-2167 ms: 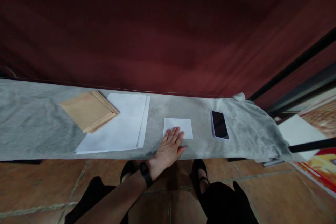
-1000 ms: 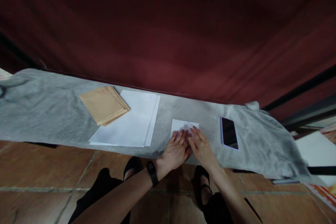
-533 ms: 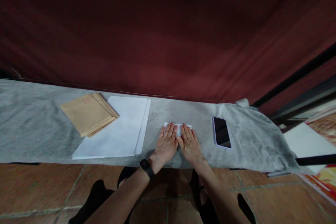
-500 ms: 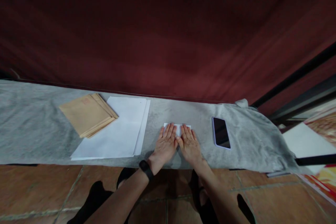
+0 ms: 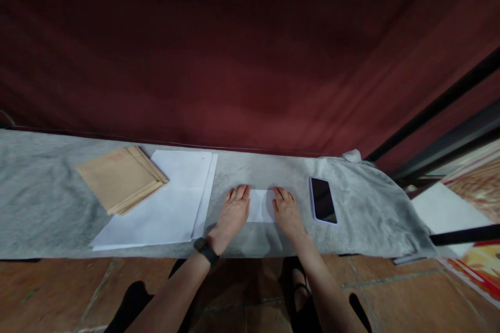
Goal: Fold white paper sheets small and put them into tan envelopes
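Observation:
A small folded sheet of white paper (image 5: 261, 206) lies on the grey cloth, with crease lines on its upper face. My left hand (image 5: 234, 210) is at its left edge, fingers close together and bent, gripping that edge. On the opposite edge, my right hand (image 5: 288, 212) holds the paper with curled fingers. Both thumbs are mostly hidden. A dark band is on my left wrist.
A stack of larger white sheets (image 5: 179, 203) lies left of my hands, with brown paper envelopes (image 5: 121, 177) partly on top. To the right is a phone (image 5: 323, 201). The grey cloth (image 5: 39, 203) covers a narrow bench before a dark red curtain (image 5: 250, 62).
My hands have slid apart from the paper's middle to its two side edges, and the flat, stretched fingers have curled. More of the folded paper shows. The view has shifted slightly.

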A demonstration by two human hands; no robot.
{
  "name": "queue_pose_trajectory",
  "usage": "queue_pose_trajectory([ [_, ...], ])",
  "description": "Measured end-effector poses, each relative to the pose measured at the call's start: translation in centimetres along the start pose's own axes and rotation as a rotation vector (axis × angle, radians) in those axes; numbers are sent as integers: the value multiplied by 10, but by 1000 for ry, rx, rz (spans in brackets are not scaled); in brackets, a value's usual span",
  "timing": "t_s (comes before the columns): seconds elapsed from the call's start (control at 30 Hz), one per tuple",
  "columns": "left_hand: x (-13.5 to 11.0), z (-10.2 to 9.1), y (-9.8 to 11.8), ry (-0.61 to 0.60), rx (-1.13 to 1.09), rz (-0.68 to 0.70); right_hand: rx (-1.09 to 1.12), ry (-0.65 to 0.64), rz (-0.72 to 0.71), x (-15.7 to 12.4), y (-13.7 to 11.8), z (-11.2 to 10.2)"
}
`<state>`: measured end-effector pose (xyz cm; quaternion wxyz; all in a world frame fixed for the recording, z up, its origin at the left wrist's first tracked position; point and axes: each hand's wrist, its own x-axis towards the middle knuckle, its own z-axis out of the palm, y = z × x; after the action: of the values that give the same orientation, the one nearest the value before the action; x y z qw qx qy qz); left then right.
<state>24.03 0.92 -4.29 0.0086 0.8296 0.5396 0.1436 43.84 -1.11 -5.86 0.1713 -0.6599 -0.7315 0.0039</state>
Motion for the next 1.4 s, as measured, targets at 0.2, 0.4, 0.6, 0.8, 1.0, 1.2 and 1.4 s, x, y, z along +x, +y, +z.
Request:
queue_pose_trajectory([
  [0.2, 12, -7, 1, 6, -74, -40, 159, 19, 77, 9, -2, -9],
  [0.4, 14, -43, 0, 211, -198, 24, 444, 267, 20, 20, -2, -47],
  [0.6, -2, -57, -7, 407, -190, 237, 369, 401, -153, 5, -3, -70],
  [0.8, -26, -34, -12, 56, -104, 324, 170, 90, -365, -28, -1, -56],
  [1.0, -36, -31, -6, -179, -107, 264, 140, -96, -373, -34, 2, -51],
  [1.2, -38, -35, 2, -237, -112, 229, 170, -198, -334, -35, 3, -58],
  [1.4, -37, -23, 20, -63, -91, 187, 332, -23, -102, -28, -6, -38],
])
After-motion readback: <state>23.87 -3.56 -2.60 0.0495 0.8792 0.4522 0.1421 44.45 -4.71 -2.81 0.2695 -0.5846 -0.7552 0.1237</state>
